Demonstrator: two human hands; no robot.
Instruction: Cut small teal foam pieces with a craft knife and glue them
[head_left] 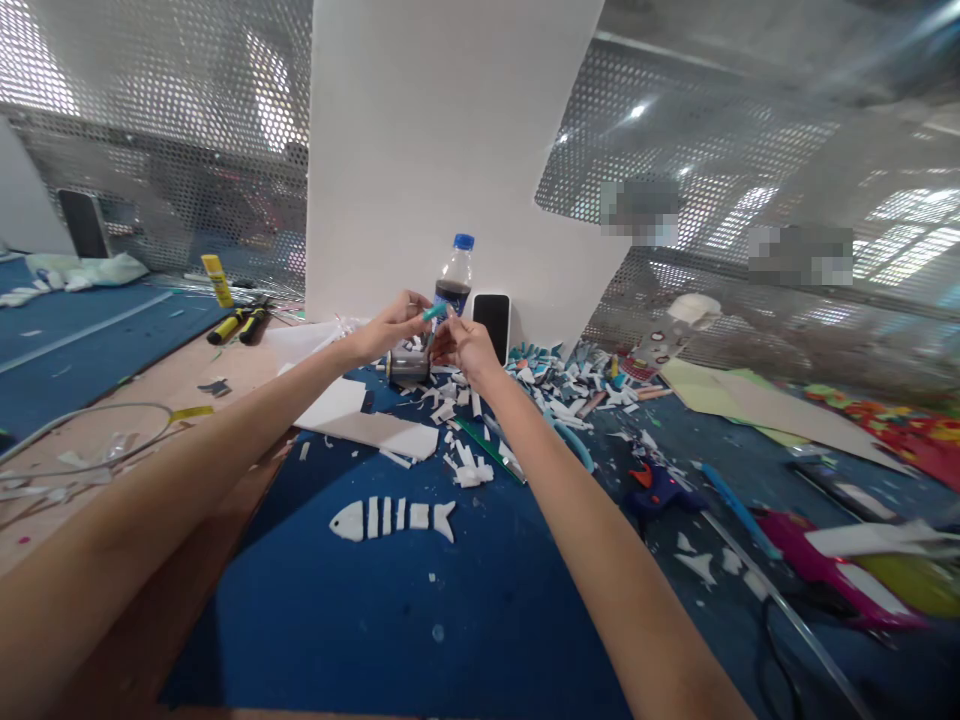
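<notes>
At frame centre, your left hand (390,325) and right hand (465,345) are both pinching a small teal piece (435,312), grips closed on it, above the scrap-strewn blue tabletop (465,620), before the bottle (454,275).

Matt foam and paper under a glossy, perforated metal backdrop

Just below the pinch lies a dull metal roller (409,367) on a matt blue felt-like mat (390,620); nearer the person, a fish (393,519) of matt white foam pieces. Behind the pinch stand a glossy clear plastic bottle (454,275), a matt white board (442,150) and shiny perforated metal mesh (172,150).
</notes>
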